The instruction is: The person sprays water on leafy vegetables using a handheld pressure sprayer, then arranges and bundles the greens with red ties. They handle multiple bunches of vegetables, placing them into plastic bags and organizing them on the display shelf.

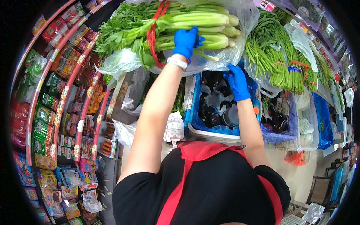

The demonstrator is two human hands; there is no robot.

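Observation:
A large bunch of celery [202,21], bound with red tape [151,38], lies on a clear plastic bag [222,59] at the top of the view. My left hand [185,42], in a blue glove, grips the lower celery stalks, fingertips partly hidden among them. My right hand [237,81], also blue-gloved, has its fingertips at the near edge of the bag; the bag's edge appears pinched there. Beneath that hand stands a blue-lined crate [194,112] holding dark eggplants [212,119] and a round, dark container [231,116].
Bundled leafy greens [281,67] lie to the right, above a purple-lined crate [281,136] of slender eggplants. Netted white produce [306,126] stands beside it. On the left are a grey box [123,109] and shelves of packaged food [67,112]. A crumpled white bag [173,126] hangs before me.

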